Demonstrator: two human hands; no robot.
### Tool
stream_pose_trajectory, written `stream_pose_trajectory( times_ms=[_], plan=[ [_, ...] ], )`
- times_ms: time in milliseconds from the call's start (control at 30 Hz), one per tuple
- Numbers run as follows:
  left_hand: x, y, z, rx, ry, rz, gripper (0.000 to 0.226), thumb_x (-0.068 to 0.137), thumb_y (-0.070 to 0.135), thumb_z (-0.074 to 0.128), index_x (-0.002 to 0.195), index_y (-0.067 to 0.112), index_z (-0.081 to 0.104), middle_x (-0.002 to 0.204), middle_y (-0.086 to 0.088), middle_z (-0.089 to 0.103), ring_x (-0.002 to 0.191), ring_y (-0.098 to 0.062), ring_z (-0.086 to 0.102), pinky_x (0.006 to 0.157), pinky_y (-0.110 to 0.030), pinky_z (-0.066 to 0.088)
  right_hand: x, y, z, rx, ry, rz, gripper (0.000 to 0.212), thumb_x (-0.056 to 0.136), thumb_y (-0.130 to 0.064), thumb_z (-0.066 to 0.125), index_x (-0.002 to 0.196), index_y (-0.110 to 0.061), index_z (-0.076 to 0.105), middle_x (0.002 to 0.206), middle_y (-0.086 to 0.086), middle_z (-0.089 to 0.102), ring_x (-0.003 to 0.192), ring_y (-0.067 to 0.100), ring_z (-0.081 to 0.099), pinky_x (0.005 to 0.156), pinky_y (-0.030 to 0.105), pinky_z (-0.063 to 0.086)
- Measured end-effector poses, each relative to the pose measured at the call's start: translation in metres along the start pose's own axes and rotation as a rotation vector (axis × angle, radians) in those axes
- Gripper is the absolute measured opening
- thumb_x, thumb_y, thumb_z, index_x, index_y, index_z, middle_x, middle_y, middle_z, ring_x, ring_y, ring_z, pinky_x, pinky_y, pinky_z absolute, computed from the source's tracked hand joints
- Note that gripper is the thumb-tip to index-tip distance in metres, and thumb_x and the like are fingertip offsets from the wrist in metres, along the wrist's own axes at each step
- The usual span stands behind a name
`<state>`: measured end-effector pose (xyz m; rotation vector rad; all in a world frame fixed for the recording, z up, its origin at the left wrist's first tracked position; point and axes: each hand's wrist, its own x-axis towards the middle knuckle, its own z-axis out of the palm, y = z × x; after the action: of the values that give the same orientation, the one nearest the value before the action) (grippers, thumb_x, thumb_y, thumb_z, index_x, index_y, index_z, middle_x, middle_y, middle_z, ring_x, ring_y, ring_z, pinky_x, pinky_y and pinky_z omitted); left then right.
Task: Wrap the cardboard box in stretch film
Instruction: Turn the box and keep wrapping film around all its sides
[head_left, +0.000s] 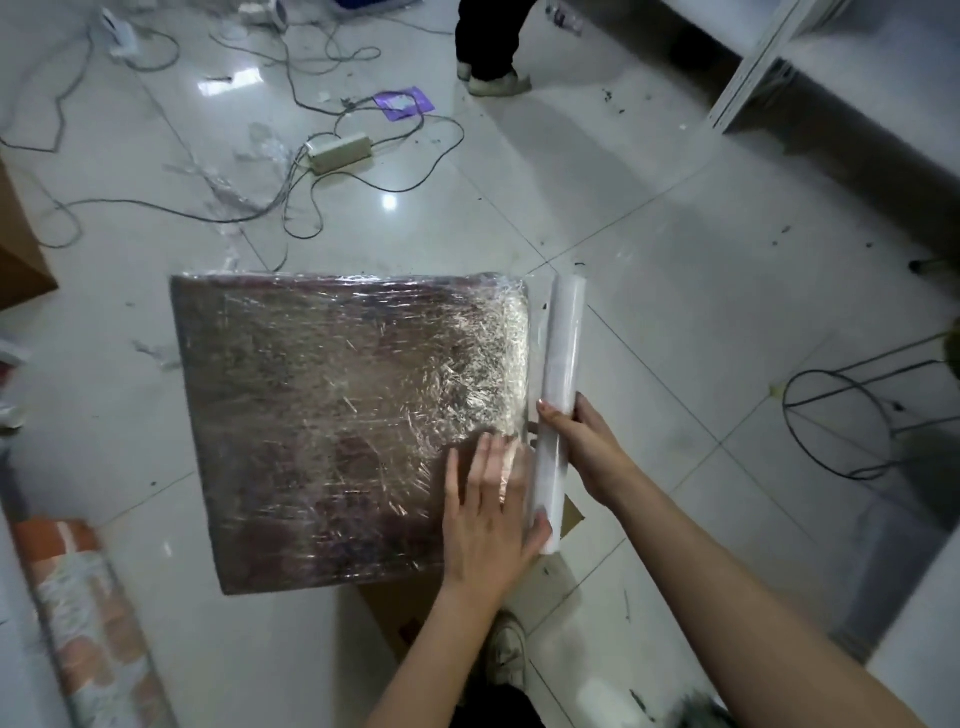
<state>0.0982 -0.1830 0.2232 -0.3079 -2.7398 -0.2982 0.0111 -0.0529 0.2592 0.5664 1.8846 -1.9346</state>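
- The film-covered cardboard box sits on the tiled floor.
- The left hand presses flat, fingers straight, on its near right corner.
- The right hand grips the stretch film roll, upright against the box's right edge.

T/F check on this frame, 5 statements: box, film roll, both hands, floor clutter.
1. The cardboard box already has stretch film over its top face. True.
2. The left hand lies flat on the box top. True.
3. The right hand is empty. False: it grips the film roll.
4. The roll lies along the box's left edge. False: it sits at the right edge.
5. A power strip with cables lies on the floor beyond the box. True.
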Motion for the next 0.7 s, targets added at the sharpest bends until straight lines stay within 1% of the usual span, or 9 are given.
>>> stream_pose_trajectory(
  times_ms=[100, 167, 200, 300, 367, 467, 567, 600, 700],
  plan=[
    [0.040, 0.004, -0.019, 0.082, -0.076, -0.377, 0.079, 0.087, 0.054, 0.047, 0.141, -0.003, 0.032, 0.146, -0.026, 0.029, 0.138, -0.039, 0.026, 0.108, -0.064, 0.022, 0.004, -0.003, 0.003, 0.052, -0.007, 0.018, 0.030, 0.089, -0.019, 0.063, 0.115, -0.008, 0.053, 0.103, 0.007, 0.066, 0.091, 0.021, 0.067, 0.079, 0.034, 0.053],
    [0.071, 0.006, -0.033, 0.029, -0.176, -0.570, 0.090, 0.084, 0.061, 0.051, 0.142, -0.006, 0.032, 0.148, -0.030, 0.027, 0.138, -0.046, 0.024, 0.102, -0.072, 0.021, 0.007, -0.003, 0.004, 0.041, -0.023, 0.030, 0.024, 0.088, -0.020, 0.064, 0.109, -0.010, 0.056, 0.095, 0.005, 0.066, 0.084, 0.016, 0.066, 0.071, 0.027, 0.052],
    [0.082, 0.008, -0.035, 0.005, -0.227, -0.631, 0.098, 0.082, 0.065, 0.051, 0.144, -0.005, 0.025, 0.150, -0.031, 0.021, 0.138, -0.048, 0.019, 0.098, -0.074, 0.021, 0.009, -0.002, 0.005, 0.041, -0.038, 0.038, 0.019, 0.088, -0.019, 0.063, 0.105, -0.012, 0.058, 0.093, 0.004, 0.066, 0.081, 0.014, 0.066, 0.068, 0.025, 0.051],
    [0.098, 0.017, -0.031, -0.021, -0.321, -0.751, 0.113, 0.080, 0.074, 0.043, 0.145, -0.001, -0.012, 0.151, -0.027, -0.015, 0.140, -0.048, -0.006, 0.096, -0.078, 0.017, 0.016, -0.001, 0.004, 0.025, -0.078, 0.057, 0.008, 0.090, -0.012, 0.058, 0.097, -0.014, 0.060, 0.088, 0.003, 0.067, 0.078, 0.012, 0.065, 0.066, 0.021, 0.050],
    [0.102, 0.024, -0.028, -0.034, -0.327, -0.814, 0.117, 0.077, 0.076, 0.043, 0.142, 0.003, -0.021, 0.148, -0.025, -0.024, 0.139, -0.047, -0.014, 0.095, -0.079, 0.016, 0.022, -0.002, 0.002, 0.059, -0.109, 0.085, 0.014, 0.090, -0.005, 0.054, 0.097, -0.015, 0.061, 0.085, 0.002, 0.068, 0.079, 0.014, 0.065, 0.064, 0.020, 0.050],
    [0.109, 0.034, -0.025, -0.048, -0.322, -0.933, 0.122, 0.073, 0.077, 0.048, 0.142, 0.007, -0.023, 0.151, -0.028, -0.020, 0.139, -0.049, -0.013, 0.093, -0.078, 0.023, 0.031, -0.003, -0.002, 0.132, -0.220, 0.151, 0.027, 0.090, 0.000, 0.050, 0.110, -0.015, 0.060, 0.095, 0.004, 0.070, 0.087, 0.017, 0.066, 0.069, 0.025, 0.053],
    [0.119, 0.042, -0.025, -0.042, -0.285, -1.038, 0.118, 0.072, 0.070, 0.059, 0.146, 0.007, -0.008, 0.153, -0.031, -0.002, 0.139, -0.053, 0.003, 0.085, -0.076, 0.036, 0.040, -0.007, -0.008, 0.171, -0.345, 0.198, 0.037, 0.088, 0.003, 0.050, 0.122, -0.010, 0.053, 0.108, 0.011, 0.066, 0.098, 0.025, 0.063, 0.084, 0.035, 0.051],
    [0.121, 0.043, -0.025, -0.037, -0.270, -1.048, 0.116, 0.072, 0.068, 0.061, 0.147, 0.007, -0.004, 0.153, -0.030, 0.003, 0.138, -0.054, 0.007, 0.082, -0.075, 0.039, 0.042, -0.008, -0.010, 0.188, -0.366, 0.208, 0.039, 0.088, 0.004, 0.051, 0.124, -0.009, 0.051, 0.109, 0.012, 0.066, 0.100, 0.026, 0.063, 0.086, 0.036, 0.051],
    [0.123, 0.046, -0.025, -0.002, -0.282, -1.033, 0.112, 0.076, 0.066, 0.058, 0.146, 0.008, -0.007, 0.154, -0.029, 0.001, 0.139, -0.052, 0.007, 0.083, -0.071, 0.042, 0.049, -0.011, -0.016, 0.251, -0.396, 0.241, 0.045, 0.084, 0.008, 0.053, 0.126, -0.007, 0.049, 0.111, 0.014, 0.065, 0.097, 0.024, 0.064, 0.079, 0.030, 0.054]
  ],
)
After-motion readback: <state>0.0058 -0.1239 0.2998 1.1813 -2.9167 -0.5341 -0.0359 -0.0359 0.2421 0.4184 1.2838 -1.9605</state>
